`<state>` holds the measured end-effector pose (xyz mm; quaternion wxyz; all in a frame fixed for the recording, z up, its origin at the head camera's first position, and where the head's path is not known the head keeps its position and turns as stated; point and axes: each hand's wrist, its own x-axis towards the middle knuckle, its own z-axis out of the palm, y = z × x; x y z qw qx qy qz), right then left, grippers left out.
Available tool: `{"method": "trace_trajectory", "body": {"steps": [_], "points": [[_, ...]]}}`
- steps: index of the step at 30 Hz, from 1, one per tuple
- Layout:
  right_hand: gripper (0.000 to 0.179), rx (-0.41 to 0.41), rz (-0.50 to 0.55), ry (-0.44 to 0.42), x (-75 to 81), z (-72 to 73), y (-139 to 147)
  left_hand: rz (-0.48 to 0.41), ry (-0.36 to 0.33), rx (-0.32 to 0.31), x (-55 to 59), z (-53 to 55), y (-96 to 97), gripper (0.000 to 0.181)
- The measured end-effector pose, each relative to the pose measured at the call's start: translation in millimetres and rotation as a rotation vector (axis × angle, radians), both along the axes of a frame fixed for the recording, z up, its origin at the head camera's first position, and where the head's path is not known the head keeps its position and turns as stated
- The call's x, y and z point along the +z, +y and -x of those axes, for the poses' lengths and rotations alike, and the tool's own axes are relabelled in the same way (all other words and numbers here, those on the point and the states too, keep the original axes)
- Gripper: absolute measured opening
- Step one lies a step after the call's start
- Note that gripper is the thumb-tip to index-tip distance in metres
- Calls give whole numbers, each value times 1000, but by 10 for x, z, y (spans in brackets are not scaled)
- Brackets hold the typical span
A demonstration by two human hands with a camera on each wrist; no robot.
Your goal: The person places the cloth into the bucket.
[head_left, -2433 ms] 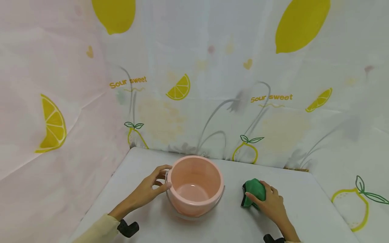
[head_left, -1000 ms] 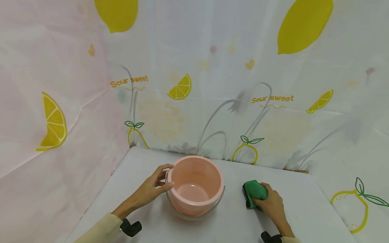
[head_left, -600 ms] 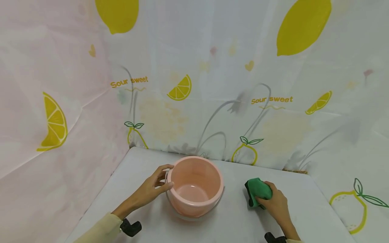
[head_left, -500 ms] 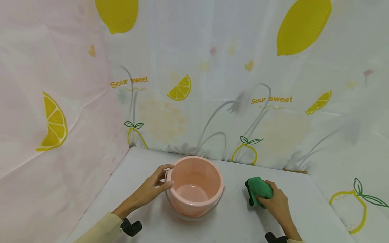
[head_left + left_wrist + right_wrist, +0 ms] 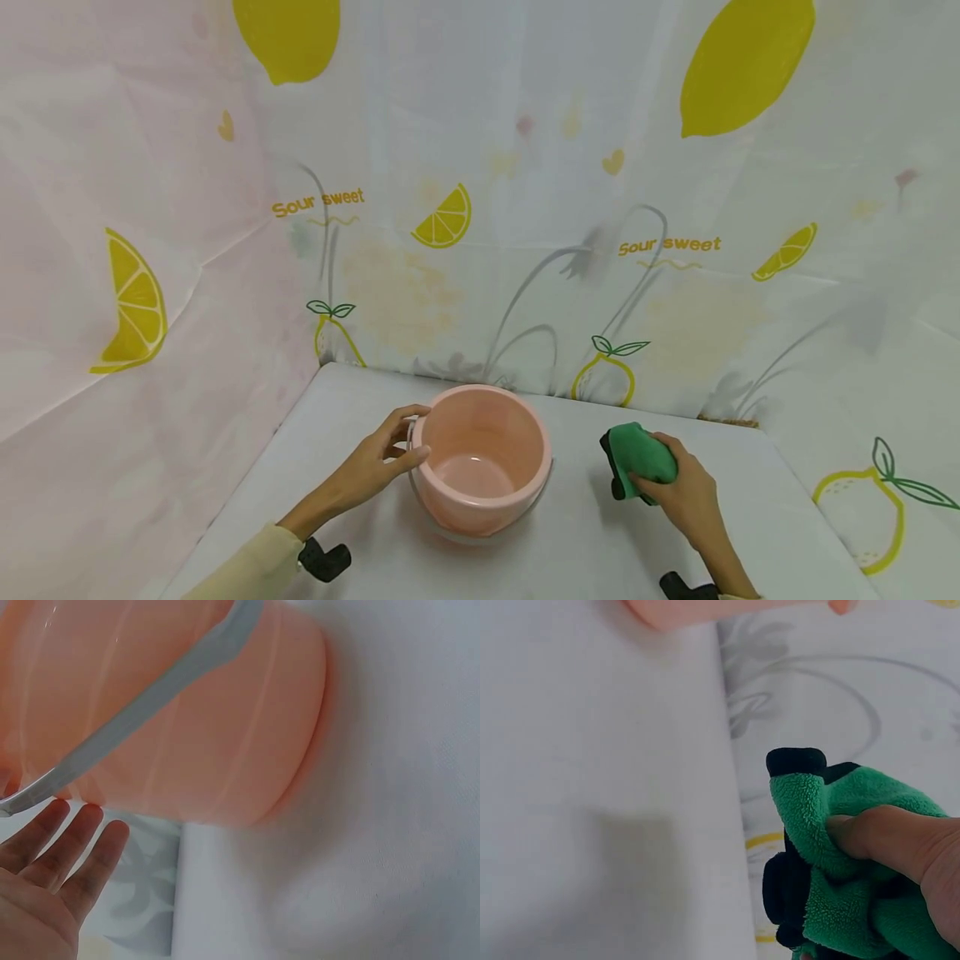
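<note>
A pink bucket (image 5: 480,508) with a grey handle (image 5: 142,720) stands upright on the white table (image 5: 360,558), its inside bare in the head view. My left hand (image 5: 382,454) holds it at its left rim, thumb and index finger on the edge. In the left wrist view, several fingers (image 5: 90,847) reach to the bucket's wall. A bunched green fluffy cloth with black edging (image 5: 637,454) is in my right hand (image 5: 686,492), right of the bucket. It hangs above the table, its shadow apart from it. My right thumb (image 5: 877,832) presses into its folds; most other fingers are hidden.
A lemon-print sheet (image 5: 525,292) hangs as a wall behind the table and at both sides. The table's back edge meets it just beyond the bucket. A black wrist mount (image 5: 326,560) sits on the left wrist.
My right hand has raised the green cloth off the table, with a slight shift to the right. My left hand and the bucket have barely moved.
</note>
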<state>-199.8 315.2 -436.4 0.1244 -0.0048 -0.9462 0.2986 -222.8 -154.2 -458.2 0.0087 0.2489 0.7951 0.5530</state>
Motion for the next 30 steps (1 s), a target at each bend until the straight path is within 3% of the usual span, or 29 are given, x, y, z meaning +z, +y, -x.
{"method": "trace_trajectory", "body": {"steps": [16,30], "points": [[74,40,36,60,305,-100,-187,-11,-63,-19,33,14,24,58],[73,118,121,95,545,-152,-425,-17,-47,-7,27,-4,33,58]]}}
